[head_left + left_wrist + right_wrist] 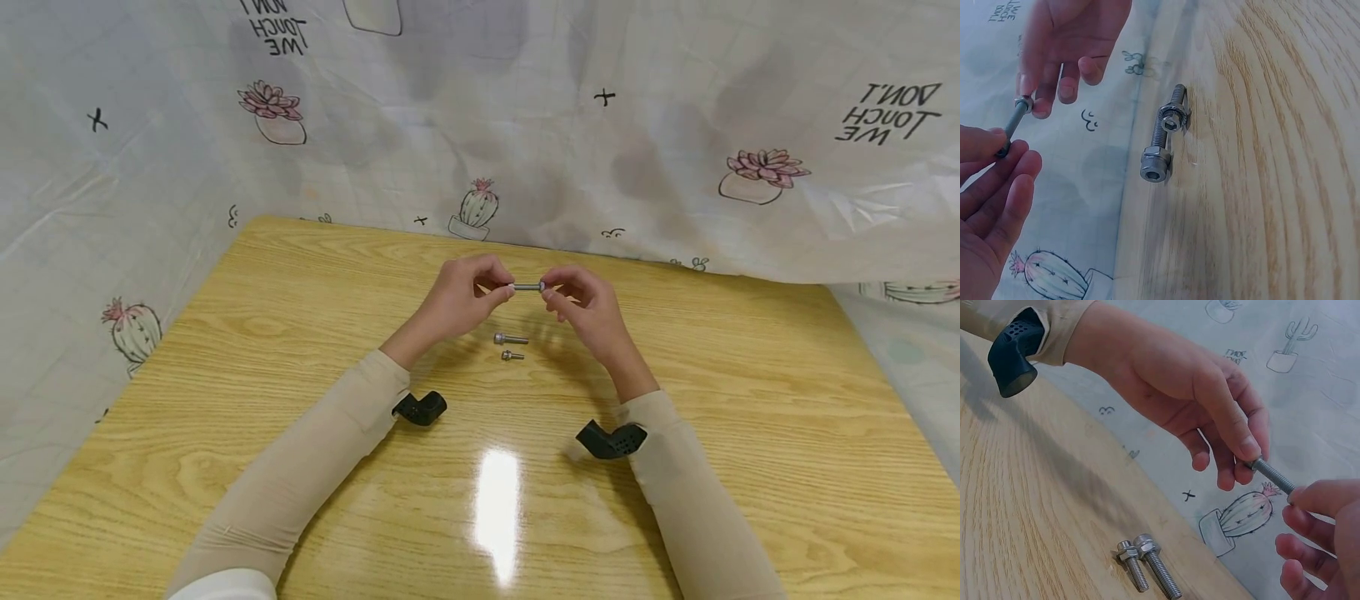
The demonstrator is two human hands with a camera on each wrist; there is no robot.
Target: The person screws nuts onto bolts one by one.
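Note:
A slim metal bolt (527, 287) is held level above the table between both hands. My left hand (463, 297) pinches its head end between thumb and fingers, covering most of the head. A hex nut (1024, 103) sits at the bolt's other end, where my right hand (590, 307) pinches it with thumb and forefinger; the right hand's other fingers are loosely bent. In the right wrist view the right fingers hide the nut. Below the hands lie a longer socket-head bolt (512, 339) with a nut near its head and a shorter bolt (513, 356), also with a nut.
The wood-grain table (337, 275) reaches back to a hanging printed sheet (540, 125), which also runs along its sides. A dark wrist mount (422, 408) is on the left sleeve, another mount (613, 439) on the right. Light glares off the table's near part.

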